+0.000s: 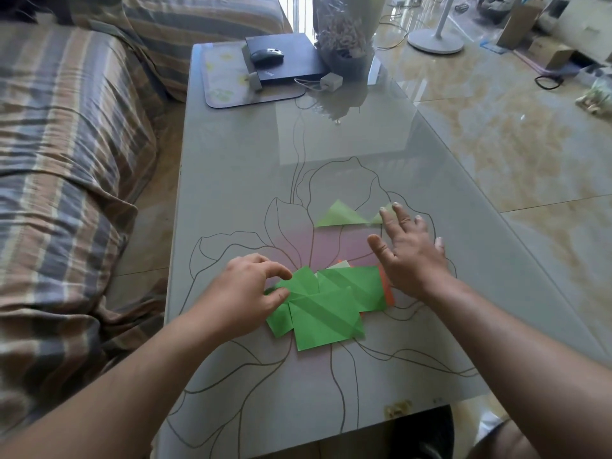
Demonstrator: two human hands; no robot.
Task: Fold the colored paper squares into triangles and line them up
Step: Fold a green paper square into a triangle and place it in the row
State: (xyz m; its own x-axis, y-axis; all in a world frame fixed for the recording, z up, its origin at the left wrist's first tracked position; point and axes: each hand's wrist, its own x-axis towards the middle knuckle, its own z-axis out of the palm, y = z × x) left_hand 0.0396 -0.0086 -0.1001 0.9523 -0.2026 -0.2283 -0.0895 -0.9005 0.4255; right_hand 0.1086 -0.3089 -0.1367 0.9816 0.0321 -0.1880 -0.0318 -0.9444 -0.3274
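Green paper squares (pixel 326 306) pinched by left hand (pixel 245 293) | right hand (pixel 409 250) spread | no legible writing

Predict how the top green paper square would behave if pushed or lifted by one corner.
The green paper square looks thin and creased, so it would probably flop when lifted by one corner. On the glossy table it likely slides easily. It overlaps other sheets, so a push may shift them too.

Bright daylight glares off the glossy floor (pixel 480 127) and glass table (pixel 331 134) (edges bend, wide-angle), right hand (pixel 410 246) slightly blurred.
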